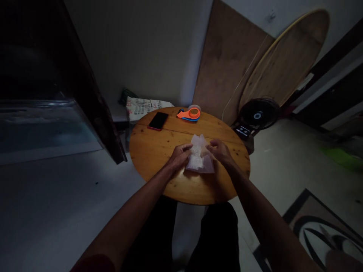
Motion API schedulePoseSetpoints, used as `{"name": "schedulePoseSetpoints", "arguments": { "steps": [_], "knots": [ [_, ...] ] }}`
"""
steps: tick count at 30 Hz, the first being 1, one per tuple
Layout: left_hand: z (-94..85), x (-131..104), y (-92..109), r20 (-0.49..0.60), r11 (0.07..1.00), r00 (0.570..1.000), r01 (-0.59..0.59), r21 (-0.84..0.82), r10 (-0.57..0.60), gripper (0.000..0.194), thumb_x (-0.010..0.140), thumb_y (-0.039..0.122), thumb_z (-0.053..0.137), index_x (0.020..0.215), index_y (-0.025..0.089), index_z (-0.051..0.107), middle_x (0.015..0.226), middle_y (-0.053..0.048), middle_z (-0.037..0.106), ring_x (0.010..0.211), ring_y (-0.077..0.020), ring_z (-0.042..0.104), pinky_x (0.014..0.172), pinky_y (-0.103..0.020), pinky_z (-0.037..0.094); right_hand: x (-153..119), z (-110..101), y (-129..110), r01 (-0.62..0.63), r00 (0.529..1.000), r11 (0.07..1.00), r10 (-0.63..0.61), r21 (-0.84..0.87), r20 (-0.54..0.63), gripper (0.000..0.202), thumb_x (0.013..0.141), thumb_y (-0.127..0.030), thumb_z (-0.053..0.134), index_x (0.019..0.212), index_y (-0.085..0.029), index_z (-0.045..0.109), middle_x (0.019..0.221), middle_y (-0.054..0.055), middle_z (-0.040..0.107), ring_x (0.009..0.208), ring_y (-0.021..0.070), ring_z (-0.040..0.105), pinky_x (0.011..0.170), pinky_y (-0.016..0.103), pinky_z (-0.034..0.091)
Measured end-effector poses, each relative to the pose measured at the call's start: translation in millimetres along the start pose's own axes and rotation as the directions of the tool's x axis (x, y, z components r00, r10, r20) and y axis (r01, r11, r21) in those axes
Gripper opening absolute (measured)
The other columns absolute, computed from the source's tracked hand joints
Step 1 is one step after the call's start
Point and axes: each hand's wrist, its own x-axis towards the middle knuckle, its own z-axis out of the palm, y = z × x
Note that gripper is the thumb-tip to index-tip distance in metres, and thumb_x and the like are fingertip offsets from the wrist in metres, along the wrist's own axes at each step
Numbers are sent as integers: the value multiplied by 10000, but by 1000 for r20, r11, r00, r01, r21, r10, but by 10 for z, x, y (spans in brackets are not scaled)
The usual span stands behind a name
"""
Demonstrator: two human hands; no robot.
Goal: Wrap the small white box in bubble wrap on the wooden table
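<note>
1. Head view: a small, translucent pinkish-white piece of plastic wrap with a bubbly middle (pixel 196 160) lies on the table, between the fingertips of both hands.
2. Its long axis runs away from the person, through the gap between the hands; the narrower, crumpled end points beyond the fingertips, and the broader, straighter edge lies on the near side of them.
3. On the left hand (pixel 179 155) the fingers are bent, their tips against the wrap's left edge; whether they pinch it or only press, I cannot tell.
4. On the right hand (pixel 220 151) the fingers are curled, tips at the wrap's right side; a grip there cannot be made out.
5. Dim light and glossy film blur the wrap's layers; anything enclosed is hard to make out. The fingers' undersides are hidden.
6. Under the fingers is a round, varnished wooden tabletop (pixel 147 155) with dark knots and a seam.
7. Beyond the left fingers lies a black-screened phone with a red edge (pixel 158 121); straight past the fingertips sits an orange-and-blue tape dispenser (pixel 194 114).
8. Farther beyond the left fingers, a white printed sack (pixel 144 106) is partly hidden by the tabletop.
9. Past the right fingers, off the table, stand a dark round fan (pixel 258 115), a brown rectangular board (pixel 224 56) and a large oval wooden panel (pixel 292 56) by a pale wall; well to their right, a green shape (pixel 342 156) is blurred.
</note>
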Motion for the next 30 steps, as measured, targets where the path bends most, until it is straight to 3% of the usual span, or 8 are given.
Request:
{"name": "schedulePoseSetpoints", "arguments": {
  "steps": [4,7,11,16,19,21,24,30],
  "knots": [
    [3,-16,-9,60,999,998,-14,35,11,444,661,159,653,1101,111,671,870,-60,720,767,-154,638,679,-233,498,127,7,-233,-6,1000,998,5,-60,-11,284,750,-393,608,952,-206,679,987,64,706,858,200,643,715,280,456],
    [10,-14,-36,98,999,995,-19,32,16,502,678,159,633,1178,122,629,918,-60,711,752,-144,636,671,-226,492,160,29,-200,-5,1000,989,5,146,2,173,737,-354,578,744,-204,664,767,20,680,741,171,614,648,249,432],
    [10,36,-83,93,1000,996,-3,27,1,583,655,150,636,1234,113,585,971,-77,703,755,-143,636,665,-222,487,127,101,16,-162,982,731,183,662,39,240,667,-426,583,635,-192,541,600,-14,562,582,131,528,532,222,415],
    [-5,109,-112,110,998,993,-54,18,51,567,653,171,634,1215,114,591,1018,-82,693,858,-166,632,738,-242,490,15,185,155,-223,958,603,281,766,57,262,689,-449,550,620,-226,430,483,-51,451,436,112,440,430,230,369],
    [-18,108,-120,51,971,989,-148,185,141,534,677,200,642,1203,128,589,1049,-86,658,892,-174,612,773,-264,486,-45,228,148,-215,957,560,283,800,59,256,704,-438,579,641,-218,465,498,-46,491,448,116,468,442,234,386],
    [-29,89,-118,-34,884,963,-232,407,269,429,690,219,653,1112,140,631,1066,-89,622,912,-174,589,806,-271,476,-74,265,144,-205,962,501,261,841,79,254,702,-438,616,691,-203,520,564,-34,559,488,118,516,480,235,420],
    [-42,45,-77,-80,691,915,-240,682,396,284,733,288,646,984,155,657,1002,-77,604,860,-169,568,791,-279,470,-100,333,171,-191,974,389,189,902,124,312,675,-450,682,819,-186,599,686,-12,650,552,130,580,543,248,464],
    [144,60,213,26,377,964,-128,917,265,477,747,560,614,1043,186,631,952,-66,647,870,-208,599,763,-304,458,-107,434,244,-86,985,416,171,905,15,256,661,-407,693,752,-170,662,651,1,667,605,157,598,597,268,472]
  ]
}}
